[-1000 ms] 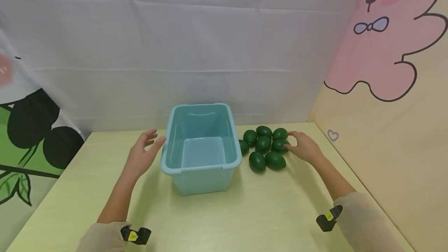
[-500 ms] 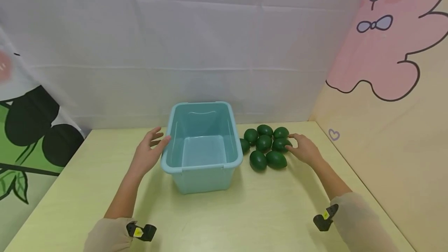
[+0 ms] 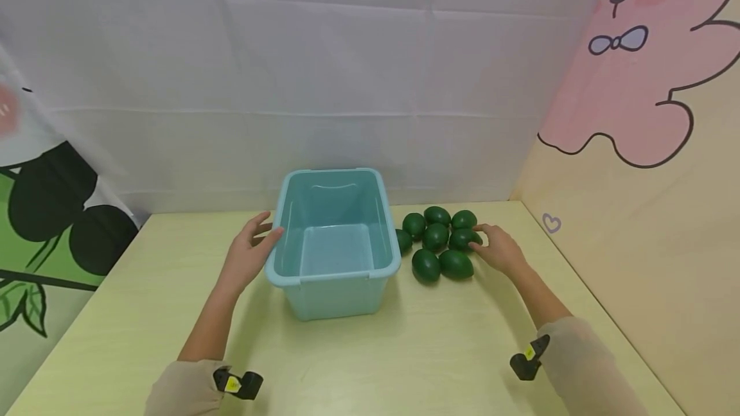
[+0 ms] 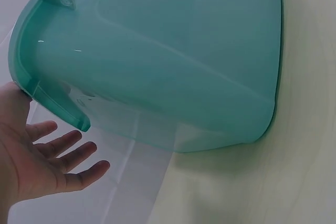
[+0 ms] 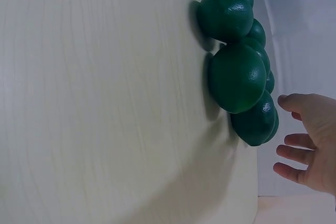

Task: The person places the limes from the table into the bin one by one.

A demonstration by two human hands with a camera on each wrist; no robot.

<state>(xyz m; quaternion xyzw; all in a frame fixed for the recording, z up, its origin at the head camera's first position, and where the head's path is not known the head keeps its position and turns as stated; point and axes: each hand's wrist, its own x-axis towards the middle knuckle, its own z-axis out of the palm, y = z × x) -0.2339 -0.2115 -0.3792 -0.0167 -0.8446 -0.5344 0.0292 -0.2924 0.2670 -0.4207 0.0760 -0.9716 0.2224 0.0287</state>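
A light teal bin [image 3: 335, 297] stands upright on the table, nothing inside it. At its left rim is my left hand [image 3: 245, 259], its thumb touching the rim and its fingers loosely spread; the left wrist view shows this hand [image 4: 42, 161] beside the bin wall [image 4: 173, 66]. Several dark green oval fruits [image 3: 435, 237] lie clustered right of the bin. My right hand [image 3: 502, 252] is at the cluster's right edge, thumb and fingers apart beside the rightmost fruit [image 3: 464, 239]. In the right wrist view the hand [image 5: 315, 142] appears near the fruits [image 5: 237, 78], with a gap between.
The pale yellow table [image 3: 370, 364] runs back to a white cloth wall [image 3: 324, 82]. At the right rises a cream wall with a pink bear [image 3: 636, 101]; at the left hangs a printed cloth with dark shapes [image 3: 54, 191].
My left hand has moved right, up to the bin's rim. The right hand has stayed beside the fruits with only a slight shift; bin and fruits stand as before.
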